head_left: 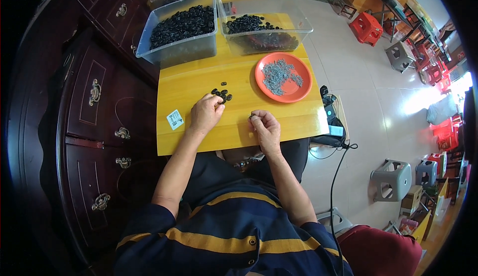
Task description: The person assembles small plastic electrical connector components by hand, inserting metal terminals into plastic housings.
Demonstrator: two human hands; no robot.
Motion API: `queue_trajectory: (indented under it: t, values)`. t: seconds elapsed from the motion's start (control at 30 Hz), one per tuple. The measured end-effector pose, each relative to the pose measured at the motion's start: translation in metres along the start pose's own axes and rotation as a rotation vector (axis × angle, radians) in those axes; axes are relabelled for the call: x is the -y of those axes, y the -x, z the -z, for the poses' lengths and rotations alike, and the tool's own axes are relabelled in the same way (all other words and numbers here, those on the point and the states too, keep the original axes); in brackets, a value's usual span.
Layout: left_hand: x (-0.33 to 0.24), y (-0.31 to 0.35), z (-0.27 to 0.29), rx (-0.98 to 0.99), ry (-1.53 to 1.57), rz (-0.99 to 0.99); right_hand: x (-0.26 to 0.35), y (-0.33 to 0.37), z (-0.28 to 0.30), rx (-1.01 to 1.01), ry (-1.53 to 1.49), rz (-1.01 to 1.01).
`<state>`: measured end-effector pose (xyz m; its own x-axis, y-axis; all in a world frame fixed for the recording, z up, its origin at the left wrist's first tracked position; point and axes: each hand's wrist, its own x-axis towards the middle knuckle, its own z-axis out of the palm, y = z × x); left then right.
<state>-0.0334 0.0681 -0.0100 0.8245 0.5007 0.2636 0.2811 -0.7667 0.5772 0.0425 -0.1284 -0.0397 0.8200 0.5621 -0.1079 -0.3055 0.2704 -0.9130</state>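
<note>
My left hand [205,112] reaches to a small pile of glossy black oval pieces [224,95] on the yellow table. Its fingertips are pinched together at the pile's near edge, on one of the black oval pieces. Closer to the table's front edge, my right hand [268,129] pinches a small dark piece [251,117] between thumb and forefinger; the fingers hide most of it. Beyond the right hand stands a round orange-red plate [261,88] holding many small grey, screw-like pieces [279,76].
Two clear plastic bins, a left one [186,52] and a right one [294,26], hold many black pieces at the table's back. A white printed label [175,119] lies at left. Dark wooden drawers [89,97] flank the table. A black cable [334,176] hangs at right, near grey stools [391,180].
</note>
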Motion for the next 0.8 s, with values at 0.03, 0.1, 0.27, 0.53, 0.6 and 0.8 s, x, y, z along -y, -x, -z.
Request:
queue_trajectory:
  t: [0.03,0.1,0.27,0.53,0.6,0.8]
  values:
    - [0.000,-0.001,0.000,0.013,0.017,0.000,-0.001,-0.001,-0.001,-0.003,-0.012,0.003]
    - [-0.001,-0.001,-0.001,0.012,0.020,-0.011,-0.001,-0.001,0.000,-0.008,-0.025,0.006]
    - [-0.001,0.005,-0.005,0.027,0.227,0.028,0.003,0.000,-0.002,-0.015,0.000,-0.019]
    - [-0.037,0.024,-0.010,0.122,0.553,0.036,0.009,-0.001,-0.004,-0.069,-0.083,-0.039]
    - [-0.045,0.027,-0.010,0.171,0.598,0.032,0.010,-0.002,-0.003,-0.085,-0.109,-0.034]
    - [-0.066,0.039,-0.006,0.500,0.768,-0.037,0.028,-0.002,-0.007,-0.131,-0.322,-0.126]
